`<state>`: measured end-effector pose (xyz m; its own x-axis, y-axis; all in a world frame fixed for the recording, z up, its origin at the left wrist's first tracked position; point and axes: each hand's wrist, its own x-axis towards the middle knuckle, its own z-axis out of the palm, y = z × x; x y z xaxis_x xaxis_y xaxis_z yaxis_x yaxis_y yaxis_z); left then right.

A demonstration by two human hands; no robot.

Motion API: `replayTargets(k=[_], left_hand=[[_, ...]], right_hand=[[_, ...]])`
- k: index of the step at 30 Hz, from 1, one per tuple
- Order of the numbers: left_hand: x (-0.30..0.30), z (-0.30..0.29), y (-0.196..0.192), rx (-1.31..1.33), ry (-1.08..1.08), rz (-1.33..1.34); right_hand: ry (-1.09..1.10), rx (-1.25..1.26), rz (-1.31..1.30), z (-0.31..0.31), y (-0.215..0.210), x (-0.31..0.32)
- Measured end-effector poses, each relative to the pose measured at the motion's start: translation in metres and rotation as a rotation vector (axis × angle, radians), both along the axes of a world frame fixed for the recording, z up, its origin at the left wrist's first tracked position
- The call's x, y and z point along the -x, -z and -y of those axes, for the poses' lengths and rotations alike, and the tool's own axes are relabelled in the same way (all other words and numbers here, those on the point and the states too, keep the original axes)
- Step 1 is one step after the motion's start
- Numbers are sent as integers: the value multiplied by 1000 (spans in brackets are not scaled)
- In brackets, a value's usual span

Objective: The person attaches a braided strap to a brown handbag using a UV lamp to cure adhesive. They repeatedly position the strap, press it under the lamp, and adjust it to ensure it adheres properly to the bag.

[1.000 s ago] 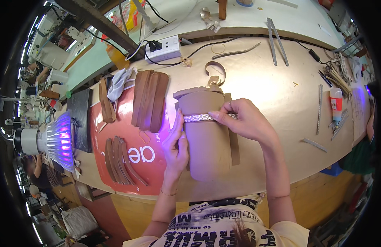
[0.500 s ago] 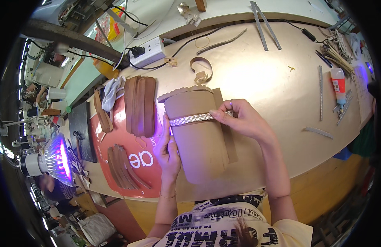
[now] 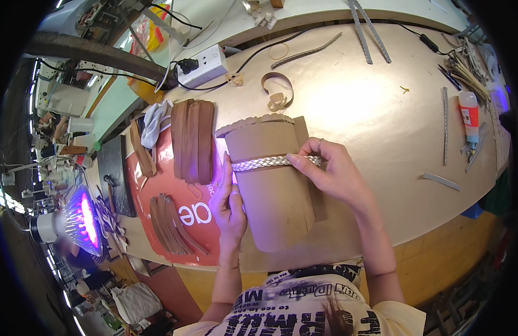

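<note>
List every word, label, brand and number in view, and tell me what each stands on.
Red sheet: large white letters, upside down; wording not copied here.
Cream shirt: dark printed words and letters, partly lost in folds; wording not copied.
Red-labelled white bottle: label print too small to read.

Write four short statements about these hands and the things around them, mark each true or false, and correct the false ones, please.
1. The right hand pinches the silvery braided flat band. True.
2. The left hand holds a white-and-red plastic bottle. False: this hand is at the left side of the brown curved piece.
3. The band crosses the brown piece. True.
4. The white rectangular power strip lies between the hands. False: it lies farther away, beyond both hands.
</note>
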<state>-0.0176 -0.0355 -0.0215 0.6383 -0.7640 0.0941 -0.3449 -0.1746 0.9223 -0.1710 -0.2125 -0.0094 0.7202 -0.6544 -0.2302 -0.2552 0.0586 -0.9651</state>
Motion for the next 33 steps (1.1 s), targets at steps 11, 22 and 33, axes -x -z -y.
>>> replayTargets(k=[11,22,33], left_hand=[[21,-6,-66,-222,331,652],[18,7,-76,-370,473,642],[22,10,-79,-360,458,629]], right_hand=[[-16,17,21,-12,-14,-3],[-76,188,-229,-7,-47,-5],[-102,209,-86,0,-68,-3]])
